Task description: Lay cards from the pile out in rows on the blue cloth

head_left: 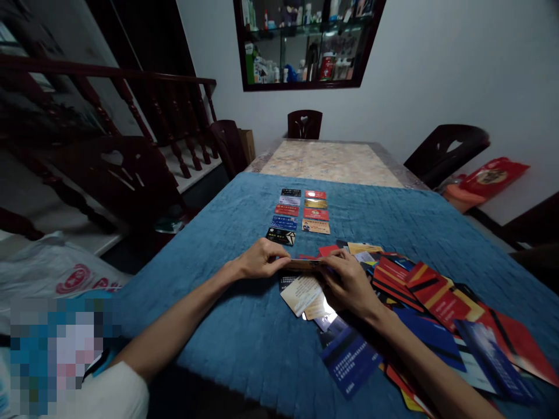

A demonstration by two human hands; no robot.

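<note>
Between my two hands a plastic card (304, 264) is held nearly edge-on, tan on the side I see. My left hand (263, 259) pinches its left end between thumb and fingers. The right end is pinched by my right hand (347, 279). Below and right of the hands spreads a loose heap of cards (437, 297), red, blue, yellow and white, partly hidden by my right forearm. Farther up the blue cloth lie two columns of cards: the left one ends nearest me with a black card (280, 235), the right one with a beige card (315, 226).
A blue cloth (209, 326) covers the near part of the table; its far end (323, 160) has a patterned top. Dark wooden chairs (304, 124) stand around it. A railing (131, 87) runs at left, and a white plastic bag (56, 273) sits lower left.
</note>
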